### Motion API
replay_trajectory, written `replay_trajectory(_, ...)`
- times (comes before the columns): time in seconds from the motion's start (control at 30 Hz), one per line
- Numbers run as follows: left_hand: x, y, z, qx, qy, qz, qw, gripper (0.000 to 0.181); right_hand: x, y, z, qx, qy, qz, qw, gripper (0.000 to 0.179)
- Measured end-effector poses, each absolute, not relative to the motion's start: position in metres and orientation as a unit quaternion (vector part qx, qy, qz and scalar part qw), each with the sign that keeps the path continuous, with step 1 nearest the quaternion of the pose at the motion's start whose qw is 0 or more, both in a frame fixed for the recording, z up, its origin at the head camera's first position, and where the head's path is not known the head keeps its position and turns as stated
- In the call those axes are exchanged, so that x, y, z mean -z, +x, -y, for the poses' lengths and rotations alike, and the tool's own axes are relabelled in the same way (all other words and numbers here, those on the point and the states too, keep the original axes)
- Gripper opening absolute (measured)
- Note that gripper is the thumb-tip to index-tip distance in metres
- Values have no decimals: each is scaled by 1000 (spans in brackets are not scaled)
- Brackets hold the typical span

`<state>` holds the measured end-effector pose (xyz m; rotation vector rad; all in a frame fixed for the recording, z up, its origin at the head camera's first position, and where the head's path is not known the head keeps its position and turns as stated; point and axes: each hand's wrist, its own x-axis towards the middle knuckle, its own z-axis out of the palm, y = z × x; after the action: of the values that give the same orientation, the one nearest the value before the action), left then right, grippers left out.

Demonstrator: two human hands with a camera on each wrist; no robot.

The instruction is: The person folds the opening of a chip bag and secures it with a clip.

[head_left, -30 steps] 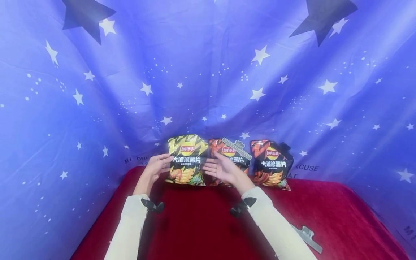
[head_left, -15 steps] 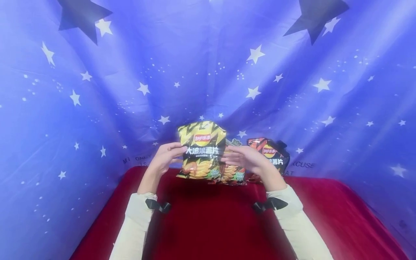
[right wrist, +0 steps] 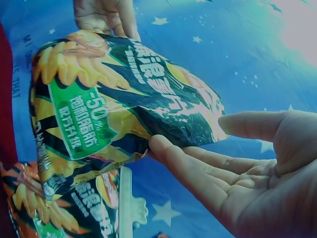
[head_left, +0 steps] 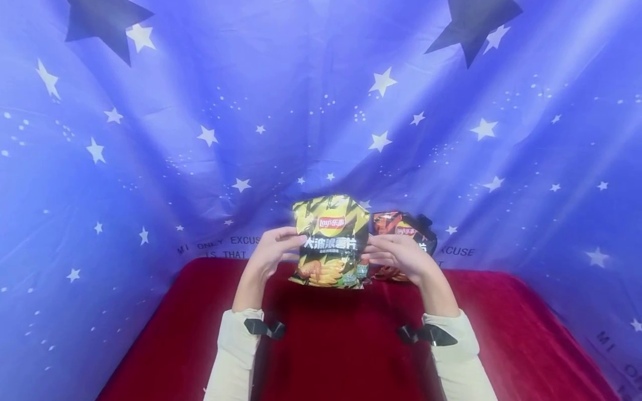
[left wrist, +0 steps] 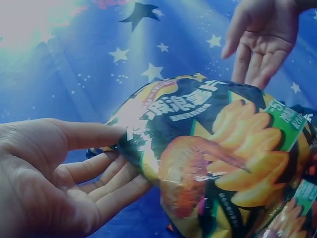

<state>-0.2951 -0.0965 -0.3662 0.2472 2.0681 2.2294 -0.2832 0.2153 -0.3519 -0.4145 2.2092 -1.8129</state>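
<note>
A yellow and black bag of potato chips (head_left: 331,245) stands upright between my two hands in the head view, its printed front toward me. At its left edge, my left hand (head_left: 273,250) pinches it, thumb on the front and fingers behind. My right hand (head_left: 401,253) holds the opposite edge, as the right wrist view also shows. Behind the yellow bag is an orange-red chip bag (right wrist: 64,208), mostly hidden in the head view, with a pale clip (right wrist: 131,208) on it. Another red chip bag (head_left: 386,223), bearing a black clip (head_left: 425,224), is partly covered by my right hand.
A table with a dark red velvet cloth (head_left: 331,345) lies under the bags and forearms. Behind it hangs a blue curtain (head_left: 301,111) printed with stars. Black straps (head_left: 263,327) circle both wrists.
Both hands have taken hold of the yellow chip bag at its sides, raised it and shifted it right, in front of the middle bag. It is slightly lower than half a second ago.
</note>
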Motion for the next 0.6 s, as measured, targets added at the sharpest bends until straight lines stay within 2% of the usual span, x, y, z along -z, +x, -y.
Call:
replay_trajectory(0.37, 410, -313, 90, -704, 109, -693, 112, 28, 388, -295, -234, 601, -127, -775, 151, 48)
replay_trajectory(0.6, 424, -319, 92, -687, 138, -696, 160, 18, 402, -301, -238, 587, -131, -781, 169, 41)
